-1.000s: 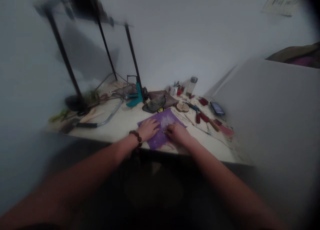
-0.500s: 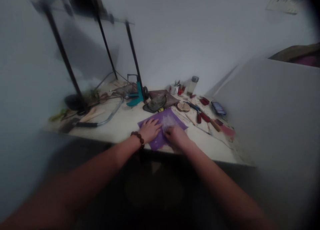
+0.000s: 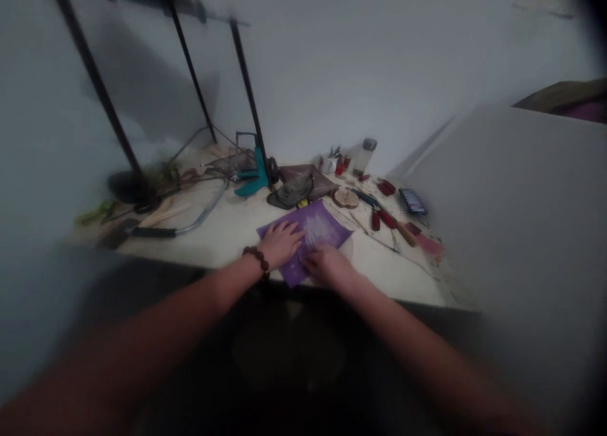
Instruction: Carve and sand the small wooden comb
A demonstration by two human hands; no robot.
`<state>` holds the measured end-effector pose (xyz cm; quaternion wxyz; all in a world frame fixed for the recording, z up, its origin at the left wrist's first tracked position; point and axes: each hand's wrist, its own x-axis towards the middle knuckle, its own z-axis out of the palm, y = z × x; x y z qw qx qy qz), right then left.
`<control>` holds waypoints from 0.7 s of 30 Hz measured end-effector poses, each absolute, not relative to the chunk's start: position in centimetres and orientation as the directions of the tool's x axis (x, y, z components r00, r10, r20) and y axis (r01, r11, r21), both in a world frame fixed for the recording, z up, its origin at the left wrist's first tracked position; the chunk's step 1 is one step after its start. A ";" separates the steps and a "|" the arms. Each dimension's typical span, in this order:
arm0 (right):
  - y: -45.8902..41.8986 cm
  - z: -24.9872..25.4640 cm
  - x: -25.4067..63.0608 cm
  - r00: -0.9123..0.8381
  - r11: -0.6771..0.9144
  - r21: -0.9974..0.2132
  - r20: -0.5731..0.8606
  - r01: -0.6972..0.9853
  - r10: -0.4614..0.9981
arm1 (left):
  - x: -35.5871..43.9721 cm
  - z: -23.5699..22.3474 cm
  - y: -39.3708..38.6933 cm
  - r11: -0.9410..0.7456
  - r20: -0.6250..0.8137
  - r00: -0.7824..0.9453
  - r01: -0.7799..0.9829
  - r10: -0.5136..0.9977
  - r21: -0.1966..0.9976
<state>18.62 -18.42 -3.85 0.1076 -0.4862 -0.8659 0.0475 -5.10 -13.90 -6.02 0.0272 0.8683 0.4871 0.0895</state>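
A purple sheet (image 3: 337,232) lies flat near the table's front edge, with whitish smears (image 3: 317,229) across its middle. My left hand (image 3: 281,245) rests on its left part, fingers stretched out and apart, and a dark bead bracelet (image 3: 258,262) circles that wrist. Over the sheet's near right part, my right hand (image 3: 329,265) is closed with the fingertips down at the surface. Whatever those fingers hold, if anything, is hidden. A pale rounded edge shows from under the sheet on the right.
Behind the sheet sit a dark crumpled cloth item (image 3: 291,192) and a wood slice (image 3: 346,199). Several red-handled tools (image 3: 386,218) and a phone (image 3: 413,201) lie to the right. A hacksaw-like frame (image 3: 202,223) and a black-legged stand (image 3: 249,94) are at left; a bottle (image 3: 365,157) stands behind.
My right hand has slid over the sheet towards its near corner, uncovering more of the whitish smears. The left hand stays spread on the sheet. The view has shifted slightly.
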 end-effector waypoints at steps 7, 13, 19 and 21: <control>-17.6 -4.2 19.5 -0.521 0.550 -0.212 0.183 0.808 0.834 | -5.0 -5.9 -14.0 -0.520 0.129 0.506 0.843 0.853 0.139; -17.3 -4.2 20.1 -0.497 0.548 -0.206 0.252 0.811 0.830 | -5.1 -6.2 -13.9 -0.522 0.141 0.504 0.839 0.852 0.155; -17.5 -4.1 20.2 -0.574 0.624 -0.212 0.254 0.752 0.778 | -5.1 -6.3 -13.8 -0.526 0.143 0.508 0.837 0.849 0.152; -17.4 -3.9 20.4 -0.506 0.563 -0.210 0.272 0.799 0.819 | -5.1 -6.3 -13.8 -0.524 0.142 0.506 0.840 0.851 0.143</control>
